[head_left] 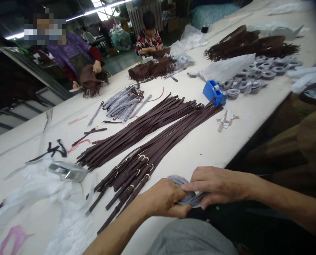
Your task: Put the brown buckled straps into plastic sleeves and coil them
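Close to my body at the table's front edge, a coiled strap in greyish wrapping point(191, 199) is held between both hands. My left hand point(164, 198) is closed round its left side, while my right hand point(213, 186) grips it from the right, fingers pressed together over the top. The fingers cover part of the coil. Just beyond lie long dark brown straps with gold buckles point(136, 170). A second bundle of plain brown straps point(136, 129) lies alongside, farther from me.
A blue tape dispenser point(212, 92) stands by the strap ends, near several wrapped coils point(261, 72). Wrapped short straps point(124, 102) lie farther back. A metallic dispenser point(67, 171) and white plastic point(65, 202) are at left. Two people work across the table with brown fringed bags point(152, 69).
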